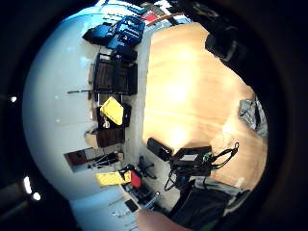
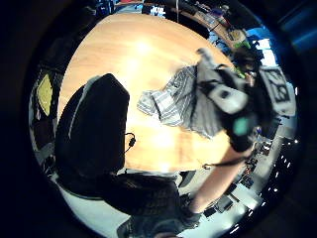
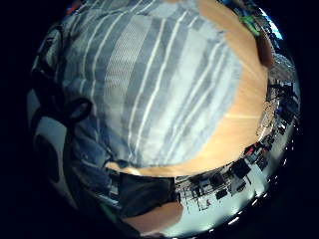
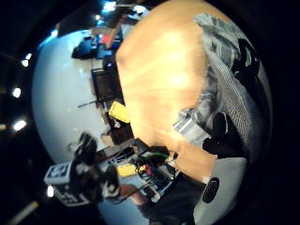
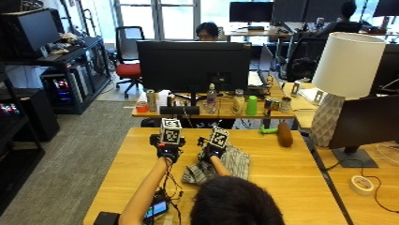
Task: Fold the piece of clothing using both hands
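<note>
Garment: the striped blue-grey shirt lies bunched on the wooden table, just right of the person's midline, not yet flat.
Right hand: the right hand sits at the shirt's far edge, probably to lift or spread it; whether its fingers grip the cloth, I cannot tell.
Left hand: the left hand hovers beside the shirt, off the cloth; fingers hidden.
Judgement: the folding looks barely begun.

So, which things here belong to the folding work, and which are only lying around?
For the job: striped shirt, left hand, right hand, wooden table.
Only lying around: brown oblong object, green item, tape roll, white lamp.
</note>
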Demonstrator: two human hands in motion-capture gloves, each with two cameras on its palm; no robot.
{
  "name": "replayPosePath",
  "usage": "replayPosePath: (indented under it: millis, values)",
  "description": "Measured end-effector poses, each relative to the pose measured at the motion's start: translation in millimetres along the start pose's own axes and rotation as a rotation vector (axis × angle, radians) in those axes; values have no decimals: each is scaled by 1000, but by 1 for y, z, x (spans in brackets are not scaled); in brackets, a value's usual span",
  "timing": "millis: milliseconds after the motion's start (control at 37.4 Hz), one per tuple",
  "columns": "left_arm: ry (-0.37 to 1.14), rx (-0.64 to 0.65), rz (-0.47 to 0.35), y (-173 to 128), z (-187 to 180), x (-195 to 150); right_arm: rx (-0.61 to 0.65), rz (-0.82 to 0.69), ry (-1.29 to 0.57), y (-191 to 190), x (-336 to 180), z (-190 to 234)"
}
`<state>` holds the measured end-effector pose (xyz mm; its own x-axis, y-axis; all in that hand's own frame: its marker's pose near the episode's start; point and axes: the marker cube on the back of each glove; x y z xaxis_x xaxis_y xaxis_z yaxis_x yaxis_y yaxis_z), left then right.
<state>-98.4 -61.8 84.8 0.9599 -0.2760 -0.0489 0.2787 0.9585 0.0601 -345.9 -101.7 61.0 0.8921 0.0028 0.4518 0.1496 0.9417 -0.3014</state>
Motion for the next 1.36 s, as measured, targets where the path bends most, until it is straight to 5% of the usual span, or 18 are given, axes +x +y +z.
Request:
replayPosePath:
  millis: [187, 348, 535, 722, 1069, 1176, 1363]
  values:
    - [-37, -27, -21, 14, 6, -16, -77, -37, -20, -20, -10, 40]
    - [-29, -6, -11, 11, 5, -14, 119, 138, -44, -37, 2, 18]
    - [3, -9, 4, 7, 4, -3, 169, -170, -169, -11, -10, -27]
    - [3, -50, 17, 8, 9, 3, 232, -228, 53, 50, 15, -62]
    - [17, 2, 69, 1, -4, 14, 401, -196, 195, 72, 83, -91]
    - [23, -5, 72, -8, 1, 23, 327, 37, 294, 76, 112, -97]
    - [36, -44, 96, -29, 19, 39, 326, -24, 225, 80, 108, -100]
